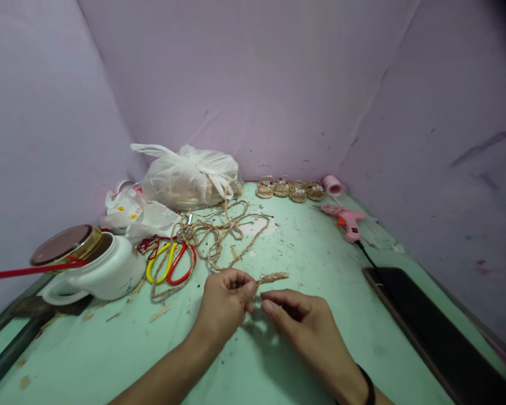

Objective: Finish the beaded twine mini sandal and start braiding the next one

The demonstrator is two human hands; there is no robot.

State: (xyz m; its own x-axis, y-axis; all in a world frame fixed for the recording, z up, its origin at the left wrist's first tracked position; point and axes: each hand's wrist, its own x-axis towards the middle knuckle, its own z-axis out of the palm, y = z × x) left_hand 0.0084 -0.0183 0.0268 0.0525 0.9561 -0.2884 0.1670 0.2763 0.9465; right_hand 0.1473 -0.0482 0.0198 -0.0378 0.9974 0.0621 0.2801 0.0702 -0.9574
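Observation:
My left hand (224, 301) is closed in a pinch on a braided jute rope (219, 233), whose short end sticks out to the right at the fingertips. The rest of the rope lies in loose loops on the pale green table (312, 259) behind my hands. My right hand (297, 320) rests just right of the left, fingers curled and close together, its fingertips almost touching the left thumb. I cannot make out whether it holds anything. A dark band circles my right wrist.
Yellow and red scissors (171, 264) lie under the rope. A white cup (105, 270) with a jar lid and red stick stands at left. A tied plastic bag (189, 177), several small woven jute pieces (289, 190), pink tape (333, 185) and a pink glue gun (346, 220) sit behind.

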